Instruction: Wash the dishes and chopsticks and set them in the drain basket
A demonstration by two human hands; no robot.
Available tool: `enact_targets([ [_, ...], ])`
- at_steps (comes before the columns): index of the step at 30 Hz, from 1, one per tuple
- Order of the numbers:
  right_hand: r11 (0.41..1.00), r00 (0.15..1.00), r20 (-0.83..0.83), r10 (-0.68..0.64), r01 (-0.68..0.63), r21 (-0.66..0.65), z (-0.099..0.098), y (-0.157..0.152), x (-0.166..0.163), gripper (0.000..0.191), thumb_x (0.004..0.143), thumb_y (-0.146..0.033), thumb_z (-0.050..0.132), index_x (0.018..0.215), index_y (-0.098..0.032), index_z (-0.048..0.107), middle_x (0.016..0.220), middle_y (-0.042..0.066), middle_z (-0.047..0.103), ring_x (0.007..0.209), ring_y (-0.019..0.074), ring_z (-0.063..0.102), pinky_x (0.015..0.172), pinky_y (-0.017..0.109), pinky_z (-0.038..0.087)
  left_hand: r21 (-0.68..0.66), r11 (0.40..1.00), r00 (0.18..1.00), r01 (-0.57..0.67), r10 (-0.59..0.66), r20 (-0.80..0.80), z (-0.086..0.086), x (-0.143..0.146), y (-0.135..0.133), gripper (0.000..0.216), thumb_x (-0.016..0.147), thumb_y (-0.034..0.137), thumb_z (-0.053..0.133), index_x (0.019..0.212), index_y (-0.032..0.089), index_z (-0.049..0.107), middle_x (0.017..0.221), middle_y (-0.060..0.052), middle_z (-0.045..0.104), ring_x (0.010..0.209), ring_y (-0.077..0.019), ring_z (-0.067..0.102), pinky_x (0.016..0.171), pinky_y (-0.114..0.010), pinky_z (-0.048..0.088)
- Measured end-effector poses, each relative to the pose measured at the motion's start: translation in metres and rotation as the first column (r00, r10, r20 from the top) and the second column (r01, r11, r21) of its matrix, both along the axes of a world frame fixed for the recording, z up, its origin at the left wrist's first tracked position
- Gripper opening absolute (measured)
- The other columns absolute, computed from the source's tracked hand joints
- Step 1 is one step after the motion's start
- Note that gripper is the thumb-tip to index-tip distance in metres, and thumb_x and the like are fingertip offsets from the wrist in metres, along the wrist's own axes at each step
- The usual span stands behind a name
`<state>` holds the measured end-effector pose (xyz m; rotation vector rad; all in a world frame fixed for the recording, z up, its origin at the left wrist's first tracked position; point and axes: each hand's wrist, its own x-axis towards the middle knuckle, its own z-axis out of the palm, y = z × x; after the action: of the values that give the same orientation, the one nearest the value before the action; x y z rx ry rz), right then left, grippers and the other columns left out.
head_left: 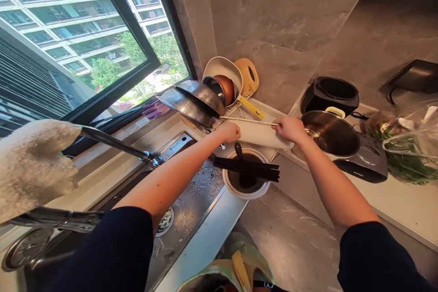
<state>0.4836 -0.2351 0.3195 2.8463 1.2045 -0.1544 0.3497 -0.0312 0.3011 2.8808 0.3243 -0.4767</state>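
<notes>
Over the back corner of the table (393, 200), just past a steel sink (198, 196), a person seen from their own head height holds a long white board (262, 134) level between both hands. The left hand (230, 132) is closed around its left end and the right hand (290, 128) around its right end, fingers curled over the top edge. A grip at each end likely keeps the long piece steady and flat. A thin pale stick (249, 121) lies along the board's far edge. Just below the board sits a white bowl (246, 195) with black utensils (253, 169) laid across its rim, probably so they stay off the wet steel. Behind the hands, a colander (186, 102) and several bowls (219, 89) lean stacked against the wall, tilted as if to drain. To the right stands a steel pot (330, 134), and further right are bagged greens (407, 164). At left, a pale cloth (34, 164) hangs over the tap (116, 143), apparently to dry, below an open window.
</notes>
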Motion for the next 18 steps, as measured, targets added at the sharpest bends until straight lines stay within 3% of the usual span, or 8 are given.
enact_targets([
  [7, 0.996, 1.000, 0.013, 0.007, -0.008, 0.088, 0.041, 0.001, 0.004, 0.031, 0.086, -0.037, 0.055, 0.107, -0.024, 0.075, 0.099, 0.009, 0.075, 0.086, 0.0205, 0.064, 0.072, 0.028, 0.042, -0.094, 0.986, 0.949, -0.141, 0.162, 0.271, 0.033, -0.032, 0.003, 0.030, 0.086, 0.029, 0.048, 0.091, 0.015, 0.073, 0.088, -0.009, 0.072, 0.083, -0.0207, 0.065, 0.075, -0.027, 0.045],
  [10, 0.996, 0.999, 0.040, -0.032, 0.028, 0.089, 0.067, -0.003, -0.008, 0.033, 0.087, -0.039, 0.054, 0.109, -0.024, 0.074, 0.101, 0.010, 0.075, 0.086, 0.0211, 0.064, 0.069, 0.028, 0.040, -0.207, 0.961, 0.873, -0.181, 0.254, 0.417, 0.044, -0.049, 0.003, 0.027, 0.086, 0.027, 0.049, 0.091, 0.014, 0.072, 0.085, -0.008, 0.071, 0.081, -0.0190, 0.063, 0.077, -0.027, 0.045],
  [12, 0.995, 0.993, 0.095, -0.070, 0.063, 0.076, 0.086, -0.009, -0.024, 0.034, 0.088, -0.040, 0.053, 0.111, -0.026, 0.074, 0.102, 0.012, 0.074, 0.087, 0.0235, 0.064, 0.066, 0.030, 0.037, -0.334, 0.921, 0.777, -0.199, 0.356, 0.519, 0.051, -0.064, 0.001, 0.025, 0.087, 0.026, 0.049, 0.094, 0.014, 0.070, 0.086, -0.007, 0.071, 0.082, -0.0176, 0.063, 0.080, -0.027, 0.046],
  [14, 0.994, 0.981, 0.171, -0.087, 0.075, 0.074, 0.103, -0.021, -0.042, 0.033, 0.089, -0.041, 0.052, 0.111, -0.028, 0.073, 0.102, 0.012, 0.075, 0.086, 0.0258, 0.065, 0.063, 0.032, 0.035, -0.527, 0.824, 0.645, -0.207, 0.520, 0.560, 0.056, -0.083, -0.004, 0.024, 0.088, 0.027, 0.050, 0.097, 0.014, 0.068, 0.091, -0.006, 0.070, 0.084, -0.0161, 0.062, 0.082, -0.027, 0.047],
  [15, 0.994, 0.973, 0.212, -0.094, 0.079, 0.078, 0.110, -0.029, -0.052, 0.033, 0.088, -0.042, 0.053, 0.111, -0.030, 0.073, 0.101, 0.012, 0.075, 0.085, 0.0266, 0.065, 0.061, 0.032, 0.035, -0.644, 0.739, 0.576, -0.195, 0.618, 0.535, 0.057, -0.095, -0.008, 0.024, 0.088, 0.028, 0.050, 0.099, 0.014, 0.066, 0.093, -0.006, 0.070, 0.085, -0.0153, 0.062, 0.083, -0.027, 0.048],
  [16, 0.992, 0.960, 0.262, -0.095, 0.071, 0.100, 0.116, -0.040, -0.062, 0.033, 0.088, -0.042, 0.053, 0.112, -0.031, 0.073, 0.098, 0.011, 0.075, 0.083, 0.0270, 0.065, 0.060, 0.032, 0.035, -0.763, 0.624, 0.516, -0.168, 0.715, 0.471, 0.057, -0.109, -0.012, 0.024, 0.089, 0.030, 0.049, 0.100, 0.014, 0.065, 0.095, -0.007, 0.069, 0.085, -0.0146, 0.062, 0.083, -0.028, 0.049],
  [18, 0.986, 0.929, 0.362, -0.076, 0.015, 0.169, 0.126, -0.066, -0.079, 0.034, 0.087, -0.043, 0.053, 0.115, -0.033, 0.071, 0.091, 0.012, 0.075, 0.076, 0.0283, 0.065, 0.057, 0.034, 0.036, -0.943, 0.321, 0.445, -0.084, 0.859, 0.253, 0.051, -0.143, -0.023, 0.027, 0.090, 0.034, 0.048, 0.102, 0.014, 0.062, 0.099, -0.008, 0.068, 0.086, -0.0139, 0.063, 0.085, -0.030, 0.051],
])
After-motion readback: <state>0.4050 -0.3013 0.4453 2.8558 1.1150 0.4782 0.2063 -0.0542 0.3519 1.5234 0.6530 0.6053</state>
